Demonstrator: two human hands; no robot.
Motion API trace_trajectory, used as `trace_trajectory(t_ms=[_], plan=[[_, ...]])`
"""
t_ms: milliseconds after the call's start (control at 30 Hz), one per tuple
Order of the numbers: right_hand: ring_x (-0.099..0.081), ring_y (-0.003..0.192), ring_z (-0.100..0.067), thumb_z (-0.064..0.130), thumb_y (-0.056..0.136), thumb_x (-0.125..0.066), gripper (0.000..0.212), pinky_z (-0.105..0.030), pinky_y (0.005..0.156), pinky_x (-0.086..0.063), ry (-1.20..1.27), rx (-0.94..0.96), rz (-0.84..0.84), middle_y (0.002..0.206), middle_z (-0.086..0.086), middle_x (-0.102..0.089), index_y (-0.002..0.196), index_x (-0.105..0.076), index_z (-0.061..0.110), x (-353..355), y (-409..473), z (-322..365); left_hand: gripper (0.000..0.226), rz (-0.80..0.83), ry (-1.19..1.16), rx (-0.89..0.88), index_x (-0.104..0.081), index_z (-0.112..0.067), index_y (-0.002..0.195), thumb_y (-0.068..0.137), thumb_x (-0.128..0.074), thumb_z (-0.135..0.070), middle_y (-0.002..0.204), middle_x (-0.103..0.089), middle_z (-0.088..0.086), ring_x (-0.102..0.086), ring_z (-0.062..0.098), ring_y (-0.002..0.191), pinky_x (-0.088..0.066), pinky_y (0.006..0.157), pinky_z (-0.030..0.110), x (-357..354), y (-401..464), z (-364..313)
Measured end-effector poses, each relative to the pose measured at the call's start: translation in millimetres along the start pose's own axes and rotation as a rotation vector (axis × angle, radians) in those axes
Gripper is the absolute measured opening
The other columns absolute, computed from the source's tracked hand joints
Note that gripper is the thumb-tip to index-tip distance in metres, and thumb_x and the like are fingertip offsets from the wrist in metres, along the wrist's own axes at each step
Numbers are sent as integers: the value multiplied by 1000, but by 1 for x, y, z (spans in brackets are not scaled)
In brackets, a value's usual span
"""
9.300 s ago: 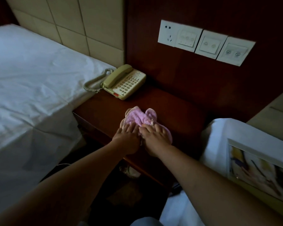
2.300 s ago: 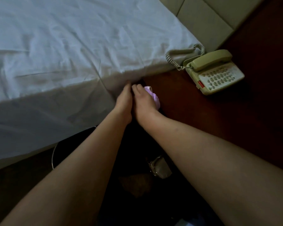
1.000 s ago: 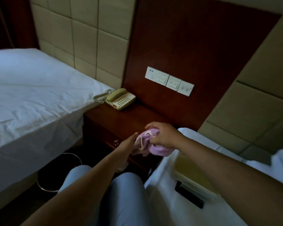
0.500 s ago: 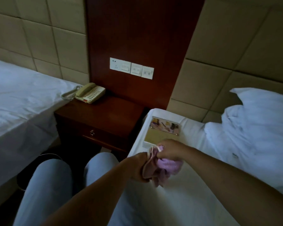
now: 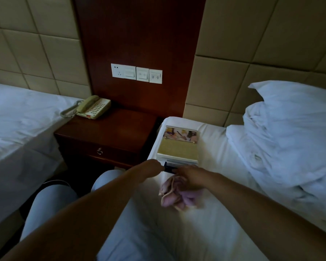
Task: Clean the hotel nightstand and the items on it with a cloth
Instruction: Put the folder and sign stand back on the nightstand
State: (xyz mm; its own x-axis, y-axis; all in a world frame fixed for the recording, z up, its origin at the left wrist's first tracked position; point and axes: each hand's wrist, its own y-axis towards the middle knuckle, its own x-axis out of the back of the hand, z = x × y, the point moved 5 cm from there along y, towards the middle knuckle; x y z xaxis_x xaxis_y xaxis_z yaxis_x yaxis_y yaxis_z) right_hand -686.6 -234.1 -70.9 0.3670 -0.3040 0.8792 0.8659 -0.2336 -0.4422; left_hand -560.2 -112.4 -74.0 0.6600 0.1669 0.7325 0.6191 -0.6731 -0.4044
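Hands meet low in the centre of the view, over the white bed [image 5: 205, 232] on the right. The left hand [image 5: 151, 167] and the right hand [image 5: 188, 174] both reach to a small dark object [image 5: 168, 168] at the near edge of a flat stand [image 5: 178, 147] that lies on the bed; each seems to pinch an end of it, though motion blur keeps the grip uncertain. The pink cloth [image 5: 177, 194] lies crumpled on the sheet just under the right wrist, at six o'clock from the stand, and whether any finger holds it cannot be told. The nightstand [image 5: 109, 132], the bench of this task, stands at ten o'clock from the hands, with a beige telephone [image 5: 93, 107] at its far left corner. White pillows [image 5: 290, 132] are heaped at three o'clock.
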Motion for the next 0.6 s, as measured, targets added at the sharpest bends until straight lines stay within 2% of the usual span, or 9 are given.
trace_trajectory(t_ms=[100,167,200,233,267,333,400,533,600], plan=[[-53,132,-20,69,81,-59,71,-40,110,-44,87,32,-99,146,4,-54,144,-49,39,15,2,-2,44,-59,-20,-9,-40,-5,151,108,-31,-6,151,-44,19,-42,32,141,-34,112,35,12,-3,-8],[-61,120,-20,85,72,-54,75,-41,100,-52,125,3,-156,132,6,-62,132,-57,42,23,8,-11,44,3,-317,56,-43,-7,150,107,-43,-16,134,-57,7,-51,21,131,-41,100,25,14,5,-8],[-61,116,-21,93,66,-52,81,-42,97,-53,149,-2,-188,127,6,-63,129,-58,41,27,12,-18,48,-51,-324,34,-46,-10,149,103,-52,-23,119,-60,-2,-56,17,124,-44,91,21,18,10,-7],[-60,116,-21,100,60,-47,91,-43,97,-52,177,-15,-229,128,6,-62,128,-58,40,31,13,-24,51,-79,-242,21,-49,-14,147,99,-59,-29,116,-61,-6,-57,19,124,-45,91,21,22,14,-7],[-57,120,-23,103,56,-44,100,-44,100,-50,196,-35,-271,134,4,-60,131,-57,38,37,11,-29,55,-84,-177,9,-50,-18,146,95,-61,-34,126,-61,-2,-54,24,129,-47,100,28,27,18,-8],[-48,133,-28,92,66,-54,98,-46,109,-43,212,-115,-302,150,-2,-48,143,-52,32,47,7,-40,59,-91,-68,11,-49,-23,146,91,-62,-39,148,-50,8,-48,30,136,-41,113,42,30,32,-5],[-40,141,-30,75,80,-61,89,-46,115,-37,222,-191,-325,159,-5,-35,151,-44,23,51,9,-56,64,-79,-4,33,-43,-26,151,92,-62,-40,155,-40,11,-46,33,136,-41,113,46,33,37,-8],[-40,139,-33,87,68,-52,108,-48,111,-40,253,-293,-311,157,-8,-35,152,-39,20,46,18,-87,76,-76,93,57,-22,-24,159,96,-61,-42,164,-13,13,-28,40,145,-34,117,50,37,59,-4],[-43,136,-33,79,72,-63,101,-46,108,-42,308,-307,-284,152,-10,-41,150,-42,18,44,19,-95,83,-80,103,65,-21,-21,159,94,-64,-48,165,-11,12,-24,40,147,-32,118,50,38,72,0]])
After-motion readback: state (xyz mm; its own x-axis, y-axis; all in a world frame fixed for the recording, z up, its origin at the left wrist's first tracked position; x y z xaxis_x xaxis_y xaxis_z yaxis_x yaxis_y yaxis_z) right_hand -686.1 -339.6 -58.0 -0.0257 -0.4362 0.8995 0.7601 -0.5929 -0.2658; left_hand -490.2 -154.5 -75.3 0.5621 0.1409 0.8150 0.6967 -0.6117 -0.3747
